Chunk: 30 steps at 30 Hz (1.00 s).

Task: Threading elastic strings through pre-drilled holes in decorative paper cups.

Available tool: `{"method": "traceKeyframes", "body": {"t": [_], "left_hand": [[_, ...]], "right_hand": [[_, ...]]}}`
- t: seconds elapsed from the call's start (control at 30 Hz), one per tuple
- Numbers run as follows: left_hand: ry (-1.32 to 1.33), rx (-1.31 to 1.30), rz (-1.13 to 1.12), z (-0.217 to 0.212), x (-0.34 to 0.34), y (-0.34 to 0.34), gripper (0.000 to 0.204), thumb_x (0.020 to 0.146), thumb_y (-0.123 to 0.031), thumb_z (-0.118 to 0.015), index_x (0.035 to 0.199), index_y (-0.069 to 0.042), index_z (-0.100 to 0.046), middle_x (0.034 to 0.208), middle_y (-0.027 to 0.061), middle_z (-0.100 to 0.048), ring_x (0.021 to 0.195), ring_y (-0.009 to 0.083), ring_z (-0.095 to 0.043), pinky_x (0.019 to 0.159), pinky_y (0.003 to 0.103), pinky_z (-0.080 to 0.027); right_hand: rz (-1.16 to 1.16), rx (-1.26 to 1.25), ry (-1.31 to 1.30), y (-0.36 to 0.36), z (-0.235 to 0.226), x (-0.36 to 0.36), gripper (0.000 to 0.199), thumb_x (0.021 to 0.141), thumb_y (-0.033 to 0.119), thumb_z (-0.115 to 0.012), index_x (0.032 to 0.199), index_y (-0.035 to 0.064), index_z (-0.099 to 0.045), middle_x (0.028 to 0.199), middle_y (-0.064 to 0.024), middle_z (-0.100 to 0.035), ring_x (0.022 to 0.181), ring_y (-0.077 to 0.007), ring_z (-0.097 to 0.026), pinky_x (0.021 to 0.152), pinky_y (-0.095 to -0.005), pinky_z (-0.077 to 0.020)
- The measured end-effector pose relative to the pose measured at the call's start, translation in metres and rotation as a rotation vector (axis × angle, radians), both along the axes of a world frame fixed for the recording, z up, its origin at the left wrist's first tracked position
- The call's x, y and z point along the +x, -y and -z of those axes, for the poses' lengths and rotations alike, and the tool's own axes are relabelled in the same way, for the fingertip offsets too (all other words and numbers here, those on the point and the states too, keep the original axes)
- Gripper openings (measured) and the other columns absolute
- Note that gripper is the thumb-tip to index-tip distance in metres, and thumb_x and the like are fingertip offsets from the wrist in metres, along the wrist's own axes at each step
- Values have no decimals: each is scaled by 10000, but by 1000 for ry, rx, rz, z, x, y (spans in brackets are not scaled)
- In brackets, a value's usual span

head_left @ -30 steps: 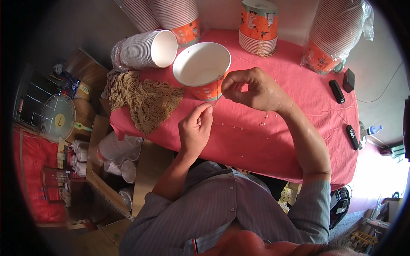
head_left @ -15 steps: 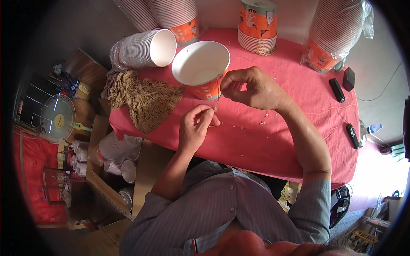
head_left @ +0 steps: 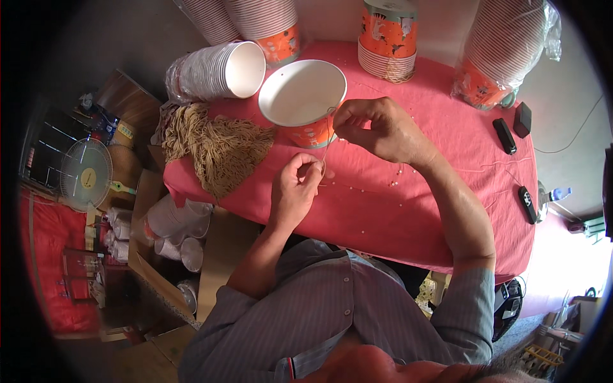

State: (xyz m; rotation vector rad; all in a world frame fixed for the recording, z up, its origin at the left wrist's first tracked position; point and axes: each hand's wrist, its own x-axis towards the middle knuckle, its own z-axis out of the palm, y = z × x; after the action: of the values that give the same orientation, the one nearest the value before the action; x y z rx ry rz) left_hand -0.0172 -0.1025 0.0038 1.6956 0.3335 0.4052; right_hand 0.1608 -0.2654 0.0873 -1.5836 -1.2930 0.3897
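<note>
A large white paper bucket (head_left: 305, 136) with an orange printed outside stands in front of me, its mouth tilted toward me. A thin tan string (head_left: 328, 142) runs from the bucket's right rim down to my left hand (head_left: 294, 193), which pinches it between thumb and forefinger. My right hand (head_left: 383, 133) is beside the right rim, higher up, with curled fingers closed at the string's upper part; its fingertips are partly hidden. Left of the bucket lies a thick bundle of tan strings (head_left: 223, 150).
The table has a red cloth (head_left: 472, 191) with small white bits scattered on it. A wrapped bucket stack (head_left: 204, 73) lies behind the strings. Upright stacks include an orange bucket stack (head_left: 388, 38) and a bagged stack (head_left: 488, 57). A cardboard box (head_left: 163, 274) stands at lower left.
My left hand has shifted slightly right and up with the string, and a short loose end by its fingertips shows less. My right hand stays by the rim, almost unmoved.
</note>
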Motion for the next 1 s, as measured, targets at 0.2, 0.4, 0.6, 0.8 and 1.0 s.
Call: {"method": "traceKeyframes", "body": {"t": [0.2, 0.4, 0.6, 0.8, 1.0], "left_hand": [[64, -82, 123, 0, -6, 1, 146, 1112, -116, -597, 1122, 14, -662, 843, 40, -703, 748, 75, -658, 657, 246, -514], [46, 114, 132, -4, -20, 9, 207, 1106, -176, -655, 1128, 25, -701, 842, 18, -676, 715, 60, -622, 659, 237, -510], [217, 426, -19, -39, -31, 18, 148, 1073, -115, -688, 1120, 25, -698, 827, 67, -720, 674, 90, -640, 602, 273, -522], [349, 685, -55, -68, -30, 22, 124, 1045, -92, -711, 1108, 12, -686, 799, 90, -694, 630, 132, -625, 570, 291, -496], [372, 700, -62, -84, -25, 31, 103, 1048, -83, -690, 1107, 1, -680, 794, 103, -679, 642, 199, -651, 592, 328, -514]], "right_hand": [[101, -5, 58, -1, 5, 8, 118, 980, 30, -693, 1088, 5, -733, 968, -64, -766, 909, -161, -729, 846, -332, -585], [406, 5, 387, 2, 4, 16, 233, 927, 93, -693, 1153, 72, -745, 848, -138, -772, 744, -321, -755, 661, -419, -584], [292, 88, 378, 14, -22, 0, 197, 920, 83, -713, 1108, 72, -771, 824, -131, -763, 700, -278, -741, 652, -390, -586], [-46, 6, 243, 16, -41, -43, 212, 912, -6, -783, 1120, 33, -798, 965, -109, -803, 847, -198, -780, 751, -339, -626], [-60, 186, 246, 13, -28, -36, 161, 933, 0, -788, 1091, 26, -804, 986, -114, -804, 901, -233, -794, 791, -354, -627]]}}
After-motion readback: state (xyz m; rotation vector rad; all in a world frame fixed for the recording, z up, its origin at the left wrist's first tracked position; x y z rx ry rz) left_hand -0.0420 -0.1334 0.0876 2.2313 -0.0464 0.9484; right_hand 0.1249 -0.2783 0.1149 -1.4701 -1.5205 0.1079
